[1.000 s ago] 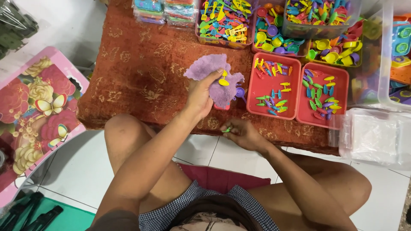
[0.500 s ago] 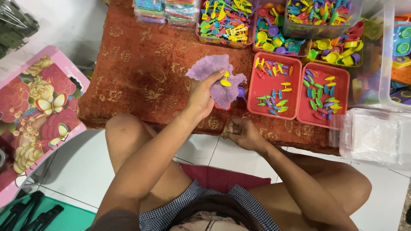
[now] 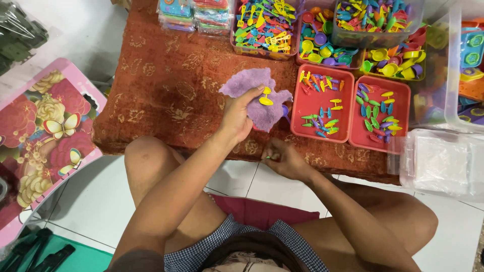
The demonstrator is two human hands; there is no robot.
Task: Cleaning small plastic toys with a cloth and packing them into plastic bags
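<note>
Red trays (image 3: 349, 111) hold small coloured plastic toy pieces (image 3: 322, 121).

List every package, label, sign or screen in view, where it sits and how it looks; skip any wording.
Sealed toy packs: top edge of the rust-red cloth, left of the trays; flat clear packets, blue, green and pink inside.
Clear bags: right edge, below the red trays; a stack of see-through plastic, whitish.
Bagged dark green toys: top left corner; clear wrap.
No signs or screens show.
</note>
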